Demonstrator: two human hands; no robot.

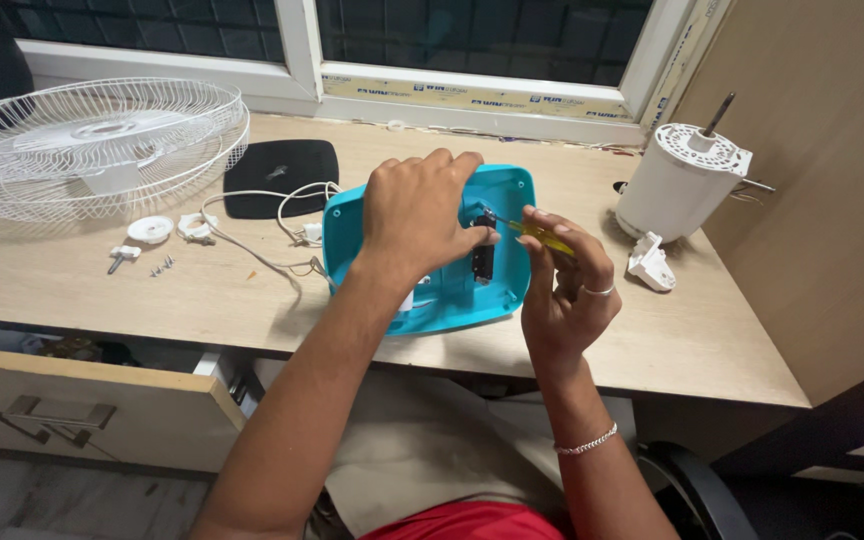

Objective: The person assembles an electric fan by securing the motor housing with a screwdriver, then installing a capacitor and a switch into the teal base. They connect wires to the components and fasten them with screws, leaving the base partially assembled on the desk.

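Right hand (564, 290) nearest, ringed and braceleted, fingers clamped on yellow-handled screwdriver (542, 236), tip at black switch block (483, 250) inside turquoise plastic fan base (507, 200). Left hand (420, 215) spread over base, fingers apart, steadying it at the worktop (712, 340) front edge. Disassembly judged well advanced: white wire guard (92, 140), cylindrical white motor housing (680, 180), loose screws (162, 266) and white cord (262, 225) already laid apart; switch block not yet out.
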